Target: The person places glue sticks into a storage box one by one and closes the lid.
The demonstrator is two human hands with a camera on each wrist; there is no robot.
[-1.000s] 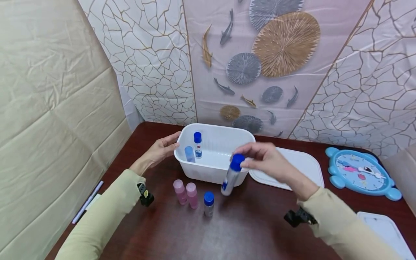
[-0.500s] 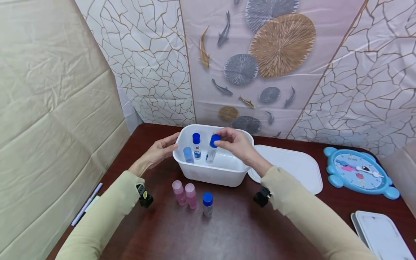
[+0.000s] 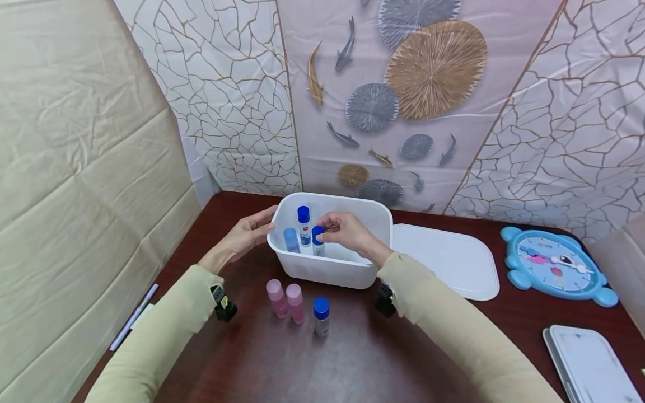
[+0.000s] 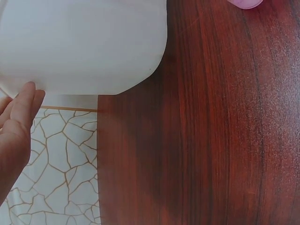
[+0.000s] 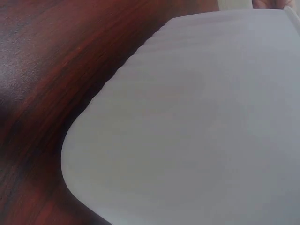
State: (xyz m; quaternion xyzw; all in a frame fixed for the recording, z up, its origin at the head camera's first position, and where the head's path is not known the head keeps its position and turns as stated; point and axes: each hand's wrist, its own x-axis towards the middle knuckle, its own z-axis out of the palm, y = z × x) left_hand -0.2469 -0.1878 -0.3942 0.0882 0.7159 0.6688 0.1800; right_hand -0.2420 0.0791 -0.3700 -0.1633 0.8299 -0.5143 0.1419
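Observation:
A white plastic tub (image 3: 332, 274) stands on the dark wooden table. My right hand (image 3: 341, 229) reaches inside it and pinches the cap of a blue-capped glue stick (image 3: 318, 240), set upright by two others: a taller blue-capped stick (image 3: 304, 225) and a pale blue one (image 3: 290, 239). My left hand (image 3: 248, 234) rests with straight fingers against the tub's left end; the left wrist view shows its fingers (image 4: 21, 112) beside the tub wall (image 4: 84, 47). In the right wrist view only the tub wall (image 5: 197, 126) shows.
In front of the tub stand two pink sticks (image 3: 286, 299) and a blue-capped stick (image 3: 321, 316). A white lid (image 3: 448, 260) lies right of the tub, a blue toy clock (image 3: 556, 266) farther right, another lid (image 3: 589, 364) at the near right corner. A pen (image 3: 133, 316) lies at the left edge.
My right hand carried the blue-capped stick from in front of the tub up over its rim and lowered it inside beside the other two. The left hand stayed on the tub.

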